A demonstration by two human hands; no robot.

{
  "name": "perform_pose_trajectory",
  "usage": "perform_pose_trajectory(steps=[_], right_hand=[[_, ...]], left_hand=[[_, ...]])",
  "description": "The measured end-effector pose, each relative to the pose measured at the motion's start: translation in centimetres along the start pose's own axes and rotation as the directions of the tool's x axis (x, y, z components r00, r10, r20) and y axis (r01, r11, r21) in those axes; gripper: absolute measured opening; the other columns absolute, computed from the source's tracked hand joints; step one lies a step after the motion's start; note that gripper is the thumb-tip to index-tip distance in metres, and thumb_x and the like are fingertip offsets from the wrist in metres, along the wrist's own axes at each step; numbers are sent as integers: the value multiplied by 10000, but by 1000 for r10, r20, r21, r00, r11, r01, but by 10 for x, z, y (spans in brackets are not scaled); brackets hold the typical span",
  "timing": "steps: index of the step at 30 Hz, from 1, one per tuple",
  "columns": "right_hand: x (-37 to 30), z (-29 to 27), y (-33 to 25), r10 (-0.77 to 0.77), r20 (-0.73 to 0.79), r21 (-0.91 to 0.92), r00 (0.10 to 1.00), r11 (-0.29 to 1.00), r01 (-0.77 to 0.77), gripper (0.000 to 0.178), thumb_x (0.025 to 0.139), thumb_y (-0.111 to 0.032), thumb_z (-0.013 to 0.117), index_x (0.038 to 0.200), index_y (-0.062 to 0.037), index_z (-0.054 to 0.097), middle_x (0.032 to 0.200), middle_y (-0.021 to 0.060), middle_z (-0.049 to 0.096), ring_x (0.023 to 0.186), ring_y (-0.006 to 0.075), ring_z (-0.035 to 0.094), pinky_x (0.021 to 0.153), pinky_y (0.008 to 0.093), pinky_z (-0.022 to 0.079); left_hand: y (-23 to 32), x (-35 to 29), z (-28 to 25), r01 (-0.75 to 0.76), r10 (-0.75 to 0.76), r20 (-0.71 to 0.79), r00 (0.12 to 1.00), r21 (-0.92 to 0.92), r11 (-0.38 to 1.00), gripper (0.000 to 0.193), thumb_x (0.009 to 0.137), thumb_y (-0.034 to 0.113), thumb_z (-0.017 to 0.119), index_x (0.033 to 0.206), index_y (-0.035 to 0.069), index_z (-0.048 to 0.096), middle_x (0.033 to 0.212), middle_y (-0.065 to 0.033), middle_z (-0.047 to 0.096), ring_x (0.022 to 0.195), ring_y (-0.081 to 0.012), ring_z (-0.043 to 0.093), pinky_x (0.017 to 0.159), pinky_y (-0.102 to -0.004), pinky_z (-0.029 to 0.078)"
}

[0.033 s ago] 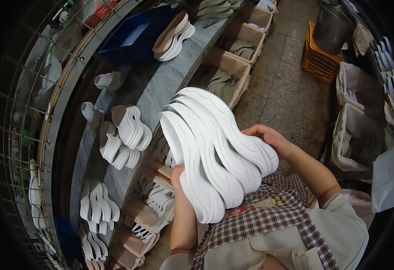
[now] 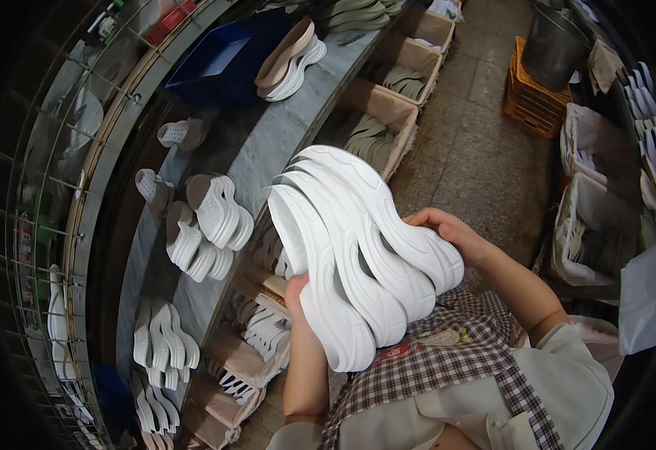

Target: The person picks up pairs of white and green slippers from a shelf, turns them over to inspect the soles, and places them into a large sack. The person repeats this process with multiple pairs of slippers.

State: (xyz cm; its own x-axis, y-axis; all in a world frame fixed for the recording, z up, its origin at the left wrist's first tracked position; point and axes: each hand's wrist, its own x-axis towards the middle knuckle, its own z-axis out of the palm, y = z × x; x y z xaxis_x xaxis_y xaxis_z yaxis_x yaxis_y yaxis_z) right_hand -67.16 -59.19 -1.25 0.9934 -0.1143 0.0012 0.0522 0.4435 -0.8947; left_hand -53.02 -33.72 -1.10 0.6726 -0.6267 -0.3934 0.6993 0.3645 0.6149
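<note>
A stack of several thick white shoe soles (image 2: 358, 255), with wavy side walls, is held between my two hands in front of my body. The soles lie side by side, slightly fanned, tilted from upper left to lower right. My left hand (image 2: 295, 294) presses on the stack's left side, most of its fingers hidden behind the soles. On the right side, my right hand (image 2: 448, 231) grips the stack near its lower end, fingers curled at the outermost sole.
To the left runs a grey bench (image 2: 271, 142) bearing groups of white soles (image 2: 219, 212) and a blue bin (image 2: 226, 64). Cloth-lined baskets of soles (image 2: 376, 120) stand beside it. Across the aisle are orange crates (image 2: 530, 97) under a dark bucket (image 2: 556, 45), and more lined baskets (image 2: 586, 240).
</note>
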Motion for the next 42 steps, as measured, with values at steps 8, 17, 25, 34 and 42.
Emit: perform_pose_trajectory(steps=[8, 17, 25, 34, 42], right_hand=[[-2, 4, 11, 57, -32, 36, 998, 998, -55, 627, 762, -487, 624, 1177, -24, 543, 1254, 172, 523, 1144, 253, 522, 991, 413, 406], [-5, -1, 27, -33, 74, 143, 997, 990, 22, 573, 789, -371, 652, 1216, -14, 515, 1300, 168, 497, 1181, 264, 492, 1018, 415, 379], [-5, 1, 39, -125, 119, 158, 985, 982, 105, 536, 813, -304, 653, 1240, -19, 499, 1333, 149, 471, 1217, 248, 459, 1040, 407, 348], [3, 41, 2, -216, 163, -330, 963, 908, 259, 497, 780, -167, 703, 1220, -46, 503, 1278, 94, 475, 1175, 213, 462, 1019, 333, 348], [18, 38, -12, -27, 133, 829, 991, 551, -96, 764, 720, -320, 539, 1409, -63, 333, 1332, 220, 455, 1126, 326, 563, 903, 430, 516]], left_hand=[[3, -5, -1, 22, -12, -75, 997, 128, 992, 659, 723, 262, 525, 1263, -104, 435, 1157, -249, 565, 1037, -363, 562, 902, -417, 459], [0, -7, -7, -11, 13, -30, 999, 66, 998, 669, 711, 251, 536, 1266, -108, 429, 1146, -251, 565, 1010, -370, 575, 889, -428, 470], [-7, 1, -27, -27, 28, 33, 999, -17, 999, 706, 693, 238, 543, 1289, -110, 396, 1162, -259, 550, 1036, -377, 559, 879, -438, 479], [-24, 21, -38, 77, 41, 311, 949, -357, 931, 528, 854, 215, 509, 1280, -82, 415, 1217, -244, 525, 948, -327, 608, 787, -410, 537], [-30, 20, -30, 130, 59, 441, 896, -386, 913, 540, 870, 218, 513, 1311, -63, 378, 1252, -223, 498, 939, -303, 597, 740, -377, 540]])
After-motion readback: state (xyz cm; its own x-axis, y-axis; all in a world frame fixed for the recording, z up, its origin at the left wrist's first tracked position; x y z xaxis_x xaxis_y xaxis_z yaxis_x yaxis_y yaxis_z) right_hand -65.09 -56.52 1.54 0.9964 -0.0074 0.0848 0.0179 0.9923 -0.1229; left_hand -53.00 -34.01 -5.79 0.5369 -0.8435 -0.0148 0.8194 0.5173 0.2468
